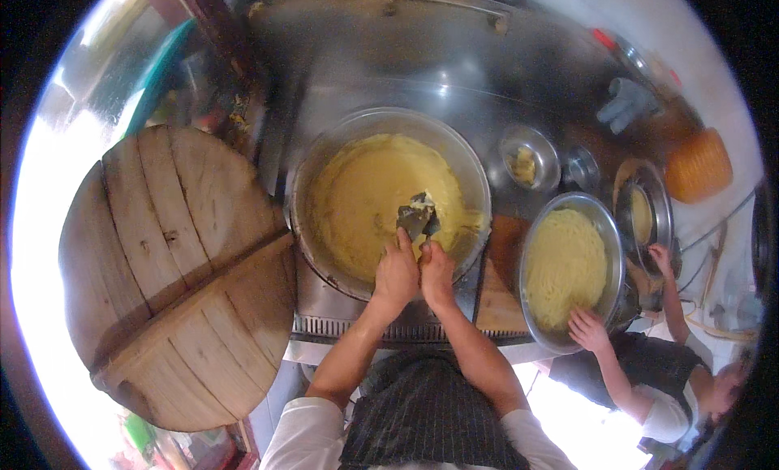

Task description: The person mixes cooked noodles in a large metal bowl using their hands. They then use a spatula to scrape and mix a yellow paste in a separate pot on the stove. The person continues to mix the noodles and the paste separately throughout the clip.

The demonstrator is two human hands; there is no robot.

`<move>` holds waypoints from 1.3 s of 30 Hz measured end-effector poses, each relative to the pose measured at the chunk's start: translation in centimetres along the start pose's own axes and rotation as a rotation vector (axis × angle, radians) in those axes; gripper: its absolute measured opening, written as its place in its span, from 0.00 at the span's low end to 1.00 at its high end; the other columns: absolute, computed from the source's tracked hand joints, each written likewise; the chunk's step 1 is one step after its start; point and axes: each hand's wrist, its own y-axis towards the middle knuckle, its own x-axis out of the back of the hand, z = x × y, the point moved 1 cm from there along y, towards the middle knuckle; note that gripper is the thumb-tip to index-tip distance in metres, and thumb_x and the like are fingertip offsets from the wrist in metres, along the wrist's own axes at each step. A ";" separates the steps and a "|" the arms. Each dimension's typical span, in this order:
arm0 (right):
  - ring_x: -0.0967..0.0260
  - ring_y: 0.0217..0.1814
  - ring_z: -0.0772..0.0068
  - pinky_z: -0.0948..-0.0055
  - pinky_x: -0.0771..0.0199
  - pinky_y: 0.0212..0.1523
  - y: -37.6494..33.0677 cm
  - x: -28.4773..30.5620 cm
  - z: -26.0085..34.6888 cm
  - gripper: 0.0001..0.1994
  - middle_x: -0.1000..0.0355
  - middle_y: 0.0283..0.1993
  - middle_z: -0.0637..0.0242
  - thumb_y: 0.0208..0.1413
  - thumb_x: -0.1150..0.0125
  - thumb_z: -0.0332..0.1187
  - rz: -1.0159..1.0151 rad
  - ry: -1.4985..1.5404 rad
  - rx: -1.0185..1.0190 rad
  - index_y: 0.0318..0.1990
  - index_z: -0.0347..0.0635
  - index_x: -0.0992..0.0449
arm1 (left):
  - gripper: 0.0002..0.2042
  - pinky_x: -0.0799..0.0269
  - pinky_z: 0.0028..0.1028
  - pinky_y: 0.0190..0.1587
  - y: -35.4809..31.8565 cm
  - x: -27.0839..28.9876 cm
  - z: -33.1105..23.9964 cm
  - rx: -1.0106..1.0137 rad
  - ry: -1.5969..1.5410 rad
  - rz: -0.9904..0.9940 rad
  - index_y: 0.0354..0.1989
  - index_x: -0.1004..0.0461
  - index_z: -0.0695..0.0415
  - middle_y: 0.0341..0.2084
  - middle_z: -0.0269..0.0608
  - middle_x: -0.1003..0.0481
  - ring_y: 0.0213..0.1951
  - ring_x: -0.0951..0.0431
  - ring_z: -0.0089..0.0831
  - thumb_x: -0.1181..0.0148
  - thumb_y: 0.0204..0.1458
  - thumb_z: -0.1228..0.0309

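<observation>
Both my hands are over a wide metal pot (302,251) that holds a thick, pale yellow batter-like mass (365,178). My left hand (396,271) grips a dark flat-bladed scraper (412,218), its blade pointing away from me. Close beside it, my right hand (437,271) is closed on a second dark tool (432,224), which looks like another scraper; its handle is mostly covered by the fingers. The two blades meet or overlap, and whitish-yellow residue clings near their tips. Whether the blades touch the yellow mass below is hard to tell.
A large round wooden lid (162,202) stands left of the pot. At right are a steel bowl of yellow mass (568,259), a smaller bowl (545,145) and an orange container (698,166). A co-worker's hand (588,330) reaches into the large bowl; another hand (661,259) touches a pan (661,202).
</observation>
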 end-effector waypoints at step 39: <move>0.36 0.26 0.71 0.71 0.35 0.28 -3.1 7.0 -8.1 0.13 0.33 0.24 0.64 0.58 0.52 0.40 0.023 0.080 -0.109 0.33 0.38 0.30 | 0.16 0.30 0.41 0.32 10.9 -5.6 17.8 -0.283 0.519 -0.115 0.46 0.33 0.58 0.33 0.53 0.28 0.33 0.26 0.47 0.53 0.49 0.67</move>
